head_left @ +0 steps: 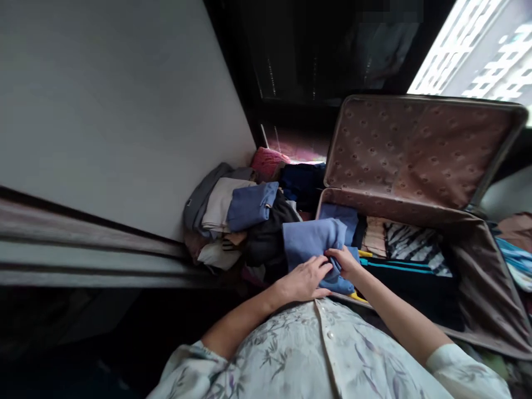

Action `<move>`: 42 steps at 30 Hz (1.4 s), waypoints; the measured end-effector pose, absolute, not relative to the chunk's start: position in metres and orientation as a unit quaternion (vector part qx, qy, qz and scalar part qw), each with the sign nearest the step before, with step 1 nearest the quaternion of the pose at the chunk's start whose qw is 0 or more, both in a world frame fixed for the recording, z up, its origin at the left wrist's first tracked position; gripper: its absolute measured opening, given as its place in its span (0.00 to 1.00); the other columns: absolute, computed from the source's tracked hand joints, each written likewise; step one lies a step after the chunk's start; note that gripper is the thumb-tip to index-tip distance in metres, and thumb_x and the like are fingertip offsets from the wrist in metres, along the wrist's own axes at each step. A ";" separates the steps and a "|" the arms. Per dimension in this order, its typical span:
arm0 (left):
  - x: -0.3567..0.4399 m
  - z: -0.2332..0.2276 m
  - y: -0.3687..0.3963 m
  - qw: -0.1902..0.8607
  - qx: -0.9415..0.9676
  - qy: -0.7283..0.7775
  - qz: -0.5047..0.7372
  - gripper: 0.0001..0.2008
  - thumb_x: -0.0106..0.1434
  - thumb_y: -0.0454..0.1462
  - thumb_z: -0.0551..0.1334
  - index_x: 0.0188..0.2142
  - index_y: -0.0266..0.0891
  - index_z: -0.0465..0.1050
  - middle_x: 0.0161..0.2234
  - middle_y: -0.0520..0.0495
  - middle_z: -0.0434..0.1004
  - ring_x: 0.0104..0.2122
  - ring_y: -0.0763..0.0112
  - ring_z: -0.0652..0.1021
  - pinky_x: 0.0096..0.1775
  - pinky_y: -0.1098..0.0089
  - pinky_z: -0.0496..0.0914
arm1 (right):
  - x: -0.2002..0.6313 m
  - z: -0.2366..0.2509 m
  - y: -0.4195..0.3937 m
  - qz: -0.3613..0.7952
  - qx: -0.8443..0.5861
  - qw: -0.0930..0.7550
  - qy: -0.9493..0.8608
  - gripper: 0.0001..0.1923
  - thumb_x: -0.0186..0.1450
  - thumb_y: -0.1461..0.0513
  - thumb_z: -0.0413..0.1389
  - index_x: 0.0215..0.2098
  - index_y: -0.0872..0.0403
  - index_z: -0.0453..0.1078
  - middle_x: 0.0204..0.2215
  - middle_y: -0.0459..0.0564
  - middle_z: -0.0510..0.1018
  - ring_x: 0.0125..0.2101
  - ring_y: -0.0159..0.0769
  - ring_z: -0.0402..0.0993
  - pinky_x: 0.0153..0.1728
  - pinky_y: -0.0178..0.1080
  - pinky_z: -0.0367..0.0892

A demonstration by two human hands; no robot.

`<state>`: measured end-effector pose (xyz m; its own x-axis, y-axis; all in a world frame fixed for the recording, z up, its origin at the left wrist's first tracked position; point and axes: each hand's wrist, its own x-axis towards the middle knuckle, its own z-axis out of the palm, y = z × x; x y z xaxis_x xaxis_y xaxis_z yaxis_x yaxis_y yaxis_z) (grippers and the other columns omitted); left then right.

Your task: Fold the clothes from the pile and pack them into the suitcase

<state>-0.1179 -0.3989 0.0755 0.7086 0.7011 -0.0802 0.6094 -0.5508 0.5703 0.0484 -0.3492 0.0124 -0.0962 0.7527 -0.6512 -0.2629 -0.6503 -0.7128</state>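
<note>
Packing looks partway done: both the left hand point(305, 279) and right hand point(344, 261) pinch a blue garment point(311, 244) at centre frame over the half-filled suitcase point(477, 288), with a clothes pile point(236, 221) left-centre unpacked.

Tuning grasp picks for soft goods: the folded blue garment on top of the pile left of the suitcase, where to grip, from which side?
Take the folded blue garment by its rounded right end, which overhangs the dark clothes, coming from the suitcase side. That end looks free and bunched thick, so likely pinchable; its left end abuts the beige folded piece. Both hands are on another blue cloth.
</note>
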 end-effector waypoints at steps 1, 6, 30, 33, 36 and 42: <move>-0.120 0.071 -0.400 0.330 0.870 0.354 0.099 0.27 0.63 0.42 0.68 0.59 0.38 0.68 0.59 0.37 0.69 0.58 0.54 0.73 0.59 0.57 0.71 | 0.067 0.005 -0.353 0.704 -0.578 0.358 -0.206 0.20 0.40 0.64 0.68 0.29 0.52 0.67 0.17 0.40 0.72 0.20 0.33 0.70 0.23 0.36 0.69; -0.139 0.058 -0.392 0.432 0.779 0.409 0.198 0.17 0.66 0.37 0.62 0.53 0.38 0.75 0.51 0.41 0.75 0.44 0.65 0.79 0.46 0.66 0.77 | 0.175 -0.013 -0.368 0.677 -0.577 0.420 -0.181 0.29 0.39 0.64 0.69 0.41 0.52 0.73 0.30 0.46 0.82 0.28 0.38 0.77 0.33 0.40 0.75; -0.073 0.005 -0.403 0.480 0.664 0.559 0.129 0.17 0.64 0.40 0.58 0.48 0.40 0.80 0.42 0.43 0.82 0.38 0.65 0.82 0.37 0.69 0.76 | 0.343 -0.157 -0.248 0.642 -0.578 0.481 -0.149 0.17 0.47 0.64 0.65 0.36 0.56 0.73 0.28 0.51 0.82 0.30 0.42 0.80 0.34 0.41 0.78; -0.074 0.002 -0.400 0.471 0.654 0.576 0.137 0.17 0.64 0.40 0.58 0.49 0.41 0.79 0.42 0.43 0.82 0.38 0.64 0.82 0.38 0.68 0.76 | 0.345 -0.177 -0.242 0.609 -0.627 0.458 -0.161 0.19 0.45 0.65 0.66 0.36 0.55 0.71 0.27 0.49 0.81 0.29 0.39 0.79 0.32 0.39 0.77; -0.070 -0.002 -0.396 0.474 0.653 0.574 0.139 0.18 0.64 0.40 0.58 0.50 0.41 0.79 0.42 0.43 0.82 0.39 0.64 0.82 0.38 0.68 0.76 | 0.345 -0.200 -0.241 0.556 -0.696 0.420 -0.173 0.21 0.45 0.67 0.65 0.38 0.54 0.70 0.24 0.45 0.79 0.24 0.34 0.75 0.28 0.36 0.74; -0.065 -0.010 -0.391 0.471 0.659 0.571 0.137 0.17 0.65 0.39 0.57 0.50 0.43 0.78 0.42 0.44 0.82 0.40 0.64 0.82 0.37 0.69 0.76 | 0.352 -0.221 -0.232 0.474 -0.750 0.383 -0.256 0.23 0.47 0.67 0.59 0.43 0.54 0.71 0.33 0.47 0.81 0.33 0.34 0.77 0.35 0.33 0.73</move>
